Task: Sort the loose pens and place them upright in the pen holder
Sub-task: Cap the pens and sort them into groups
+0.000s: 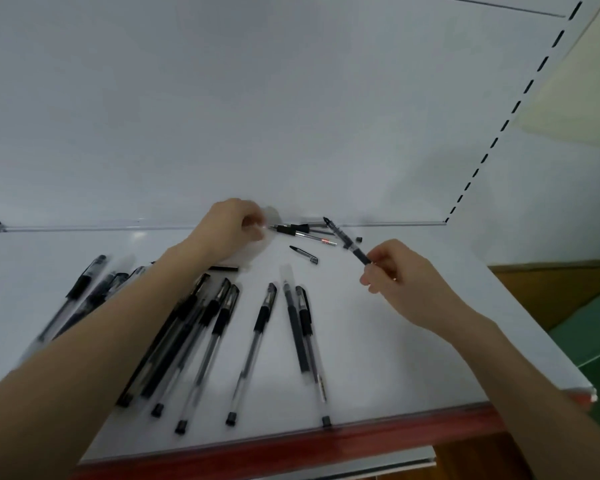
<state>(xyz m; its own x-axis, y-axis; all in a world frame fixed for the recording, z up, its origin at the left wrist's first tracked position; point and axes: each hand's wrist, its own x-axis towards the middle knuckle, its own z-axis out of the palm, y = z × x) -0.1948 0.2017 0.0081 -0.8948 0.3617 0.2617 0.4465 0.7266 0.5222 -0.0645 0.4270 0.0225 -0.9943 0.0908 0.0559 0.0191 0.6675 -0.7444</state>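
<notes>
Several black gel pens (257,344) lie in a loose row on the white shelf (395,358), caps pointing away from me. My right hand (406,282) holds one black pen (347,242) by its lower end, tip slanting up and to the left. My left hand (236,226) is at the shelf's back edge with its fingers pinched on the end of a pen (291,229) in a small heap there; the fingers are blurred. A loose black pen cap (303,254) lies between the hands. No pen holder is in view.
A white back panel (257,116) rises behind the shelf, with a slotted upright (513,112) at the right. The shelf's front edge has a red strip (326,441). More pens (84,296) lie at the left, partly under my left forearm. A green floor (589,341) shows at the right.
</notes>
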